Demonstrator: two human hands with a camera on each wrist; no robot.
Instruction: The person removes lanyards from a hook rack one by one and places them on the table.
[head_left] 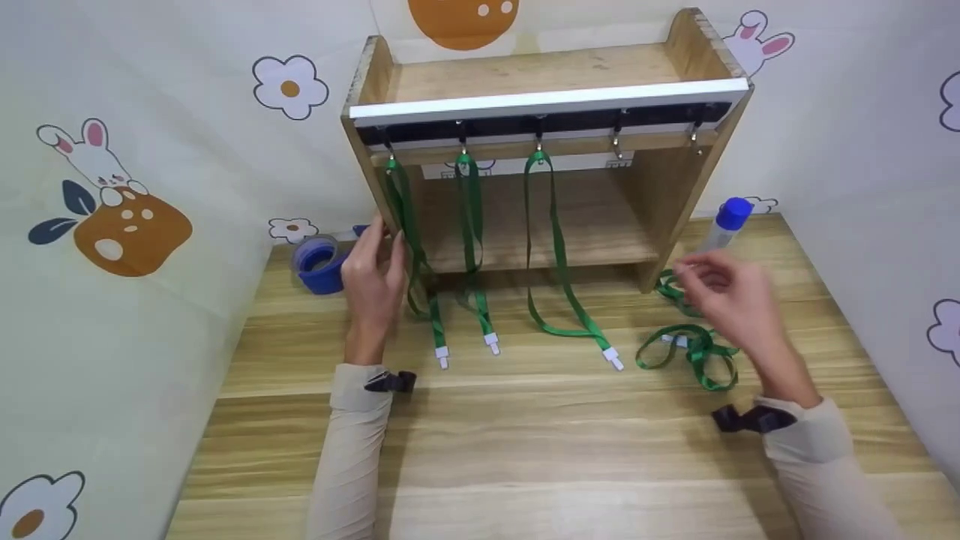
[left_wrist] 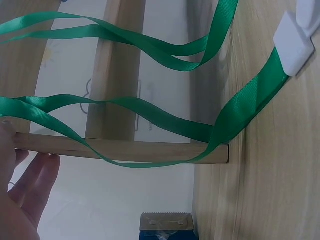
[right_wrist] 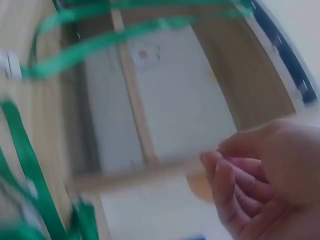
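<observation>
My left hand grips the left side panel of a small wooden shelf, thumb at its front edge. Three green lanyards hang by their loops from hooks on the shelf's front rail: one at the left, one beside it and one at the middle. White clips at their lower ends reach the table. My right hand, fingers loosely curled and holding nothing, is over the table right of the shelf. Below it lie a coiled green lanyard and another green lanyard, partly hidden by the hand.
Two hooks at the right, the inner one and the outer one, carry nothing. A blue tape dispenser stands left of the shelf. A blue-capped tube stands behind my right hand. Printed cloth walls enclose the wooden table.
</observation>
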